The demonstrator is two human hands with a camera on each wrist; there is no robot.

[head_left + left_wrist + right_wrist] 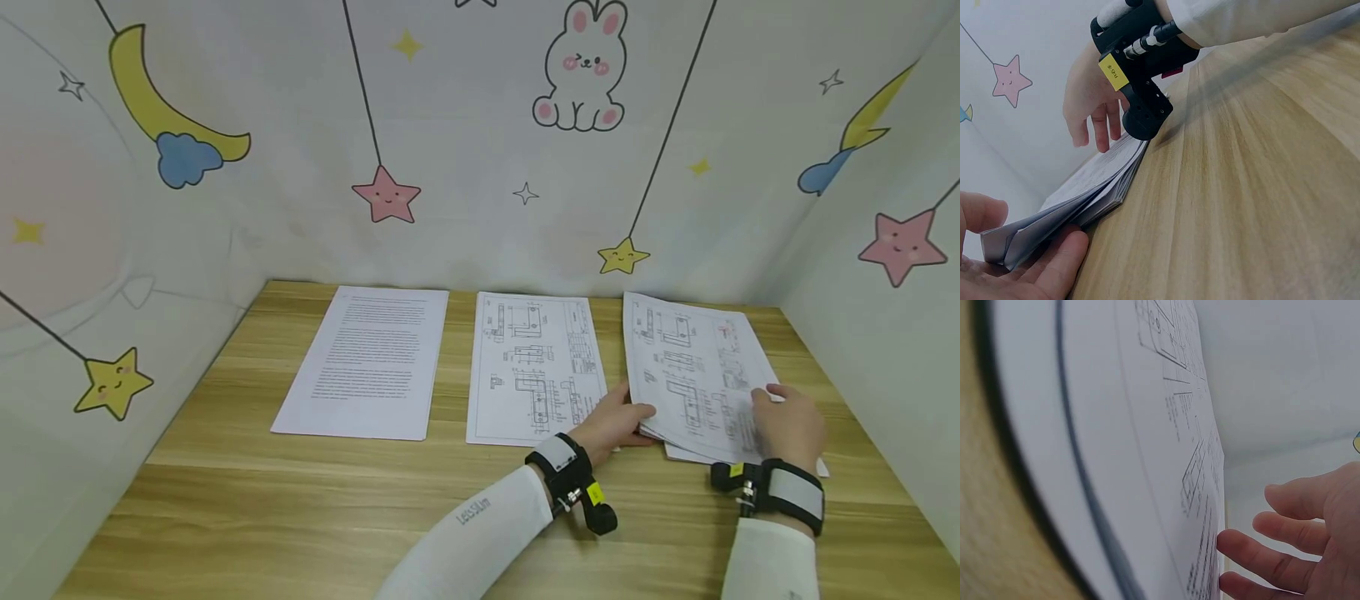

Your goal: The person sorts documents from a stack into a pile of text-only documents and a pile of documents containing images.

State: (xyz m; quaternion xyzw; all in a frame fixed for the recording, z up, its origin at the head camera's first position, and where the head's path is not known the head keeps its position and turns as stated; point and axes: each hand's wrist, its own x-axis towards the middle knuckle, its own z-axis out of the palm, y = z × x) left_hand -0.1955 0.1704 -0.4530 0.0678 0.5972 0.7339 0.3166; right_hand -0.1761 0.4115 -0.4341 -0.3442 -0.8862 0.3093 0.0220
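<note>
On the right of the table lies a stack of printed drawing sheets (686, 375), its upper sheets askew over the lower ones. At its near left corner my left hand (611, 421) pinches several sheets; the left wrist view shows the thumb above and the fingers (1063, 259) under the lifted edge of the stack (1094, 200). My right hand (791, 425) rests at the stack's right edge. In the right wrist view, the fingertips of that hand (1297, 537) touch the printed sheet (1129, 456) with the fingers spread and loosely bent.
A middle stack of drawings (532, 367) lies just left of my left hand. Farther left is a text page (367, 362). The wooden table (300, 500) meets a patterned cloth wall (480, 233) at the back and sides.
</note>
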